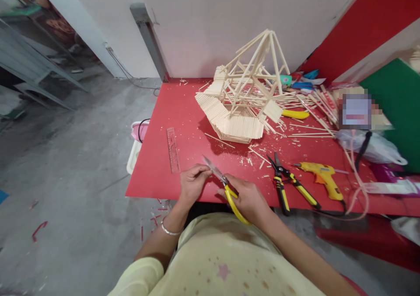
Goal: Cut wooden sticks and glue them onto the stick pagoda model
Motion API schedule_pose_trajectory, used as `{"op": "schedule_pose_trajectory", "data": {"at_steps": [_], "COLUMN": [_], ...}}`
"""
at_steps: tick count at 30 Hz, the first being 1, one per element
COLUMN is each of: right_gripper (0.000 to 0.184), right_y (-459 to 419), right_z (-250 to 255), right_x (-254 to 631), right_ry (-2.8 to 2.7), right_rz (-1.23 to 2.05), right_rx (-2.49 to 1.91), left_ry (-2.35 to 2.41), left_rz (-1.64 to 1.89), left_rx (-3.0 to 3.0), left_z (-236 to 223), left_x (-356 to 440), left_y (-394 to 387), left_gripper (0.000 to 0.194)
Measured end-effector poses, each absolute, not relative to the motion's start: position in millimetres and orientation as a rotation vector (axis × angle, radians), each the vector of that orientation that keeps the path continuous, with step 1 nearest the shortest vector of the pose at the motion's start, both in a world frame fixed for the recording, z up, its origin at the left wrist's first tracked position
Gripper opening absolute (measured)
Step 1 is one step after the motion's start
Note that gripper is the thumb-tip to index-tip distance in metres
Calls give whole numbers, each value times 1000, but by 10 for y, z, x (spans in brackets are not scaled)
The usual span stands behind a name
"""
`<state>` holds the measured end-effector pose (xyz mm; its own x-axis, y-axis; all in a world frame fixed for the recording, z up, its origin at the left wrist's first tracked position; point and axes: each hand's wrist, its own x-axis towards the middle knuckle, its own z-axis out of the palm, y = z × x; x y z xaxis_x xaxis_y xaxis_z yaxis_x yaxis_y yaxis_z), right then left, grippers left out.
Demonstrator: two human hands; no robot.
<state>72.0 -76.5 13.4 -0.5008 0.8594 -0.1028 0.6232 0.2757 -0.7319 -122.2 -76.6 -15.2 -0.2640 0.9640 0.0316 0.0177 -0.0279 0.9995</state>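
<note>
My right hand grips a pair of yellow-handled scissors, whose blades point up and to the left over the table's front edge. Close by the blades, my left hand is closed in a pinch; whatever sits between its fingertips is too small to make out. Beyond both hands stands a model built of thin wooden sticks, with slatted panels around its base and an open peaked frame on top. A clear ruler lies to the left of my left hand.
On the red table, yellow-black snips and a yellow glue gun lie right of my hands, the gun's cord trailing. Loose sticks, a yellow-handled tool and a plastic bag fill the right side. Wood scraps litter the middle.
</note>
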Motion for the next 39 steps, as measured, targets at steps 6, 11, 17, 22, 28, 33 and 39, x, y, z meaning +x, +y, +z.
{"op": "schedule_pose_trajectory", "data": {"at_steps": [6,11,17,22,28,33,39], "right_gripper": [52,57,54,51,45,49,51], "right_y": [-746,-712,-700,-717,-724,-679,-665], "right_z": [73,139,113,18,21,138,205], "right_x": [724,717,738,754,743,738,728], "right_ry": [-2336,-2436,-2408,-2380,-2375,-2423,-2403], "right_rz": [922,785,858,860,864,878,950], "right_rx": [-1451,-1486,-1455,-1424,-1436,-1455,-1465], "left_ry": [1420,1448,1385,1378,1369,1266,1221], "left_rz": [1383,1359,1324,1324,1312,1387,1357], "left_rx": [1118,1178,1217,1184,1136,1104,1062], "left_z": [-258,-253,-297,-366,-369,-333,-333], "left_x": [-1277,-1318,-1341,-1330,-1300,-1308,-1285], "left_y": [-810,-773,-759,-789,-790,-758,-746], "left_gripper": [13,14,14,15,17,13,20]}}
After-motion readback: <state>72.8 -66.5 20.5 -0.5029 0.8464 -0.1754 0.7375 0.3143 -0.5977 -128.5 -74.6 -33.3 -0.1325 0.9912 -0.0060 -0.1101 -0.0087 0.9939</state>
